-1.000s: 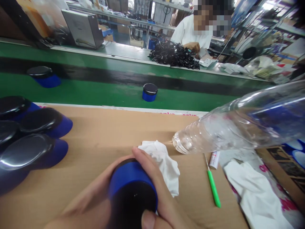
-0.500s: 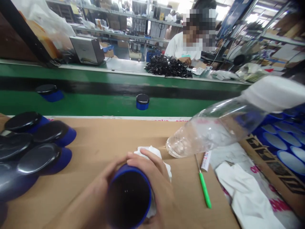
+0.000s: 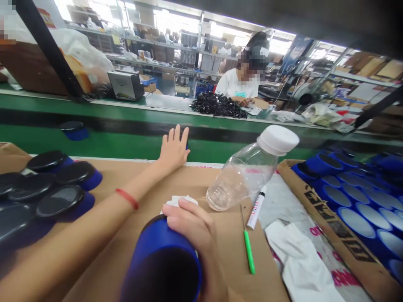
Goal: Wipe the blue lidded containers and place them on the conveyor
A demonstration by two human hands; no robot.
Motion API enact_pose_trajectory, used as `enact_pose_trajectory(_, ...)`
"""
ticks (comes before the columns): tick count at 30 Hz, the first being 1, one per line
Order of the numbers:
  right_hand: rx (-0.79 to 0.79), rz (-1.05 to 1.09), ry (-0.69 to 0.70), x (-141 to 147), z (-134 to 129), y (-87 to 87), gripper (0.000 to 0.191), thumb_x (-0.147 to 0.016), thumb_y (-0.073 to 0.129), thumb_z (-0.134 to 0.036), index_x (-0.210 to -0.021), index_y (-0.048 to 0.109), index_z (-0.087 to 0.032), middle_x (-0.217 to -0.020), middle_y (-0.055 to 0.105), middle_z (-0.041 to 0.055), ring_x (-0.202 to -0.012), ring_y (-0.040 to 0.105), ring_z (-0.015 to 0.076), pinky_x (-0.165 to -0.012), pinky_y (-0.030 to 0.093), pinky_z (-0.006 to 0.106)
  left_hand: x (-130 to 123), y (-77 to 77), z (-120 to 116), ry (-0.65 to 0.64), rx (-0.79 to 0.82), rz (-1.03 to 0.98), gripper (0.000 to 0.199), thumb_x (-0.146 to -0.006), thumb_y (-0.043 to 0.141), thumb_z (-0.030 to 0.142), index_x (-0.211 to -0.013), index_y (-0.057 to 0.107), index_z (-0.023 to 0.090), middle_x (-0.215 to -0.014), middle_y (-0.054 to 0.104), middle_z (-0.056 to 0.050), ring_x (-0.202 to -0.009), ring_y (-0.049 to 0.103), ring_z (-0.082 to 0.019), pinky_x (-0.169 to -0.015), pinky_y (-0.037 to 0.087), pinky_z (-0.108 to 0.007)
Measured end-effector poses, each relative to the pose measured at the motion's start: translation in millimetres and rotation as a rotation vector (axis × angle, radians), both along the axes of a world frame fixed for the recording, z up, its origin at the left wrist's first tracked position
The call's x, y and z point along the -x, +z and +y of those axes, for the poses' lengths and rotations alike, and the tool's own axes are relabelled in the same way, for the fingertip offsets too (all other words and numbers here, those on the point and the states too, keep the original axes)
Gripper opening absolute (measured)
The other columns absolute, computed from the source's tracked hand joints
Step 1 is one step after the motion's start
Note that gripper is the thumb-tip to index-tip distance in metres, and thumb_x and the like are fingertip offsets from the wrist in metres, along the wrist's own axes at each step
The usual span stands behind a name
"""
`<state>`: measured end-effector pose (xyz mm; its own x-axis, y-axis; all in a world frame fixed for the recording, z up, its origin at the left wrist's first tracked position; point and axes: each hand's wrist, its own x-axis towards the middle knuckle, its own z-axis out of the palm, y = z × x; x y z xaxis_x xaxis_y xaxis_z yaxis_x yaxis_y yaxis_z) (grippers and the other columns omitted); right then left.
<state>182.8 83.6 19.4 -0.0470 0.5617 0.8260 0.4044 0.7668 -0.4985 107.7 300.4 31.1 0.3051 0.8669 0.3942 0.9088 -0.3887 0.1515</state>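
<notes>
Risk noted: right hand (image 3: 192, 228) gripping blue jar (image 3: 163, 262) one-handed, left hand (image 3: 174, 147) open at 12 o'clock; possible slip toward clear bottle (image 3: 244, 174) at 1 o'clock.

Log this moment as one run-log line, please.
left hand: open, reaching to conveyor | right hand: gripping blue canister | white cloth under fingers

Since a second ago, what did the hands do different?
The left hand let go of the blue cup and reached out to the green belt, covering the small jar there. The right hand kept hold of the cup. The clear bottle, green tool and white cloth stayed put.
</notes>
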Motion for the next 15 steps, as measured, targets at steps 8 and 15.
enact_pose_trajectory(8, 0.008, -0.045, 0.043, -3, 1, -8.6, 0.040, -0.102, 0.039, -0.025, -0.140, 0.044, -0.013, -0.130, 0.070, 0.0111, -0.140, 0.053, 0.0168, -0.119, 0.041, 0.033, 8, -8.8, 12, 0.024, 0.063, 0.187, 0.045, -0.096, 0.067, 0.030, -0.138, 0.055, 0.020, -0.142, 0.058, -0.012, -0.121, 0.063, -0.030, -0.097, 0.058, -0.052)
enact_pose_trajectory(15, 0.168, -0.122, -0.051, 0, -6, -10.6, 0.047, -0.095, 0.057, -0.017, -0.139, 0.043, -0.024, -0.129, 0.073, 0.0075, -0.127, 0.067, 0.0286, -0.105, 0.058, 0.044, 71, 18.4, -70, -0.011, 0.089, 0.263, 0.047, -0.093, 0.068, 0.029, -0.137, 0.055, 0.019, -0.131, 0.062, -0.013, -0.114, 0.065, -0.029, -0.095, 0.057, -0.051)
